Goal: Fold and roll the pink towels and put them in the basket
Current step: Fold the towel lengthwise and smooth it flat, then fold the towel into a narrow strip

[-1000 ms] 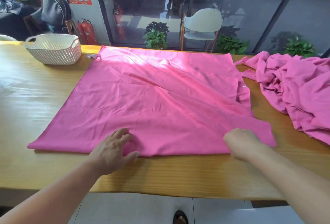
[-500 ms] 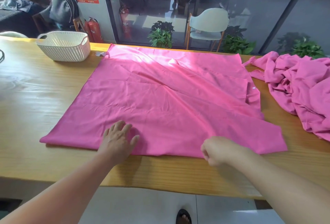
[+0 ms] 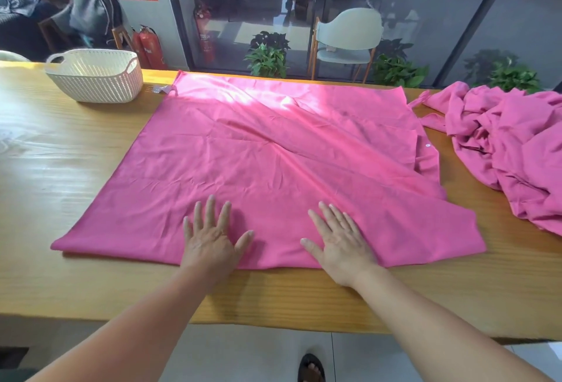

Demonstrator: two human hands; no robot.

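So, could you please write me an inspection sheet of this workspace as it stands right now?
Surface: wooden table, sunlit at the far side.
Job's things: spread pink towel lying flat, creased, right edge uneven; crumpled pink towels heaped at right; white basket at far left, contents not visible.
Clutter: small grey item beside the basket, too small to identify.
Hands: left hand and right hand pressed flat on the towel's near edge, fingers spread.
Cables: nothing seen.
Surroundings: glass wall, white chair, potted plants, fire extinguishers.

two hands [image 3: 209, 241] [image 3: 342, 243], one spread towel [image 3: 273, 153], one towel heap [image 3: 511, 144], one basket [image 3: 94, 77].
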